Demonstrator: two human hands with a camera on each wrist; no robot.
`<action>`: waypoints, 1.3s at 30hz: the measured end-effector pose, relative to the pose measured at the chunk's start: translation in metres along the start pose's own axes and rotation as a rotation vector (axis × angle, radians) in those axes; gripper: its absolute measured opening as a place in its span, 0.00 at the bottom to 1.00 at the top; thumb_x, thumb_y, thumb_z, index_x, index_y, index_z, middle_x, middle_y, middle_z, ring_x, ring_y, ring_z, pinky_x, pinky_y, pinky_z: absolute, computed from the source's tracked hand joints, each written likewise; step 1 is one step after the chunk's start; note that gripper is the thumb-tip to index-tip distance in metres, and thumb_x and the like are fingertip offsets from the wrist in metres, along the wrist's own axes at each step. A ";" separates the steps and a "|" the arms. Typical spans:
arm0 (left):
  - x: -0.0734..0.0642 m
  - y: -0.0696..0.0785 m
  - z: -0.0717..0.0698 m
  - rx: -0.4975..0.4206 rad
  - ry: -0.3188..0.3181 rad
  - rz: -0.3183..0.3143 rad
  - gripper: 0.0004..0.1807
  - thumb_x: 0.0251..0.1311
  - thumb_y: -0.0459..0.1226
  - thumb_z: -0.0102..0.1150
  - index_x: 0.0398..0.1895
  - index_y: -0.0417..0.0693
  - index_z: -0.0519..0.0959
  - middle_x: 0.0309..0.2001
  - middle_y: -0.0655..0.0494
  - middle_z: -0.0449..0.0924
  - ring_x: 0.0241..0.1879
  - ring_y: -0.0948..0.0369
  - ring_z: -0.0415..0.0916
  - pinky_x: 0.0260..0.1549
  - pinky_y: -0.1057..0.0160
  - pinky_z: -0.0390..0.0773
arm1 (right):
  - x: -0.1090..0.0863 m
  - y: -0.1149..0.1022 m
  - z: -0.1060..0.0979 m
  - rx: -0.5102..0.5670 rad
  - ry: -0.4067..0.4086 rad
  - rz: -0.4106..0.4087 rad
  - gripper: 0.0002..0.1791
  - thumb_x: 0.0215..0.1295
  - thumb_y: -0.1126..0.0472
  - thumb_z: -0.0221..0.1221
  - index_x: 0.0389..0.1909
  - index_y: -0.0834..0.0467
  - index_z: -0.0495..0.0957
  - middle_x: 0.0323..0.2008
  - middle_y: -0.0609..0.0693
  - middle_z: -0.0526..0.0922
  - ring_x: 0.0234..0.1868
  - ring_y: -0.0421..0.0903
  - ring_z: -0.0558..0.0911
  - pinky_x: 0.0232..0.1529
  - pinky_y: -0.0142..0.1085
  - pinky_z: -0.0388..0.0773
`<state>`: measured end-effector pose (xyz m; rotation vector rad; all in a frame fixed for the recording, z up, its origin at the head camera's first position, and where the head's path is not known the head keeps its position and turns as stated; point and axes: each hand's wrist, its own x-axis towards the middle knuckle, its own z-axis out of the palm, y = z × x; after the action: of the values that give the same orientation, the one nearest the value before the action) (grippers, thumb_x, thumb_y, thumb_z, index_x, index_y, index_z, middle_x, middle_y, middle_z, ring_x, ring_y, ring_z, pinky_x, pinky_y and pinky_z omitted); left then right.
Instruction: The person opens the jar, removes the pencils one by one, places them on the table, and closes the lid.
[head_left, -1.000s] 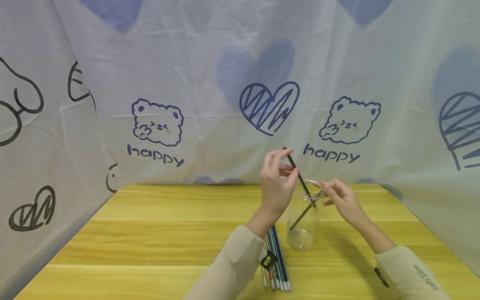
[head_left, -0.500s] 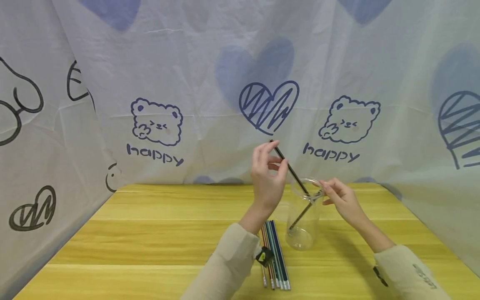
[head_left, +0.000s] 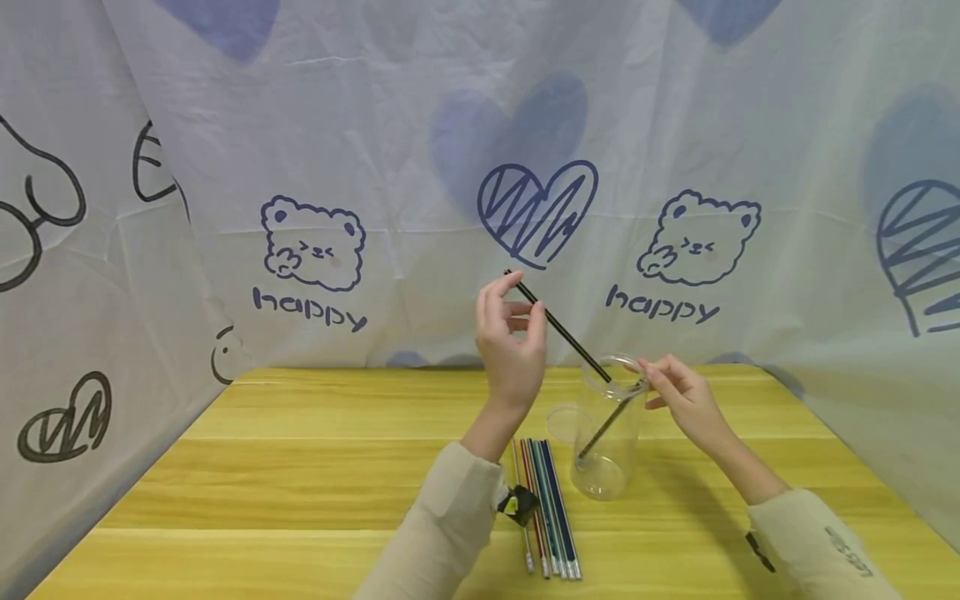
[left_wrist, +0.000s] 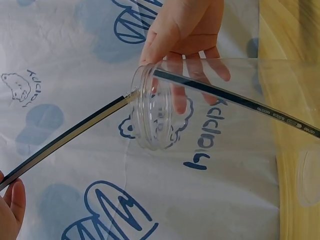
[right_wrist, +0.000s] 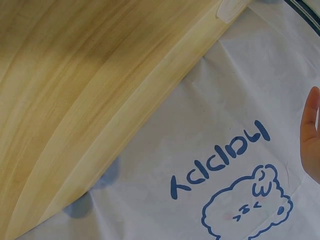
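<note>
Pinching a pencil [head_left: 573,342] in the left hand [head_left: 510,346], the jar [head_left: 611,446] in the right hand [head_left: 681,400]; could tip by snagging the pencil, apparently just inside.

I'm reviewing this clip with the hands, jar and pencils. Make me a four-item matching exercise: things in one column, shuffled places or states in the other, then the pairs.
Things
1. Person's left hand
2. Person's right hand
3. Slim, dark pencil with pale lettering
4. Clear, flat, round disc

Places or states
A. Leans inside the clear, cylindrical jar
B. Lies flat on the yellow, wood-grain table
C. Pinches a slim, black-striped pencil
D. Holds the jar at its rim

Pairs: 1-C, 2-D, 3-A, 4-B
</note>
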<state>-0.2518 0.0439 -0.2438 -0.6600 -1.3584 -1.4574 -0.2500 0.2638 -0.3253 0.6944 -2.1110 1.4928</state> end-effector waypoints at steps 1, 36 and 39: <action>0.001 -0.001 -0.001 -0.001 0.006 -0.008 0.18 0.50 0.21 0.54 0.47 0.33 0.70 0.43 0.43 0.70 0.27 0.54 0.74 0.24 0.66 0.78 | 0.000 0.000 0.000 -0.002 0.001 -0.001 0.09 0.67 0.70 0.43 0.30 0.69 0.67 0.41 0.34 0.78 0.36 0.34 0.77 0.27 0.35 0.79; 0.006 -0.011 -0.031 -0.014 -0.195 -0.378 0.18 0.52 0.18 0.49 0.48 0.31 0.70 0.45 0.43 0.69 0.26 0.52 0.74 0.23 0.64 0.79 | 0.000 0.000 0.000 0.022 0.008 -0.019 0.08 0.67 0.70 0.42 0.30 0.70 0.66 0.40 0.37 0.79 0.45 0.30 0.75 0.27 0.35 0.79; 0.004 -0.013 -0.033 -0.001 -0.209 -0.416 0.19 0.52 0.18 0.49 0.49 0.32 0.70 0.45 0.42 0.69 0.27 0.52 0.74 0.24 0.64 0.79 | 0.000 0.000 0.000 0.025 0.007 -0.022 0.09 0.67 0.70 0.42 0.30 0.70 0.66 0.40 0.36 0.79 0.46 0.31 0.75 0.26 0.35 0.79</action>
<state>-0.2569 0.0094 -0.2527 -0.5629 -1.7331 -1.7513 -0.2495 0.2633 -0.3253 0.7184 -2.0766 1.5106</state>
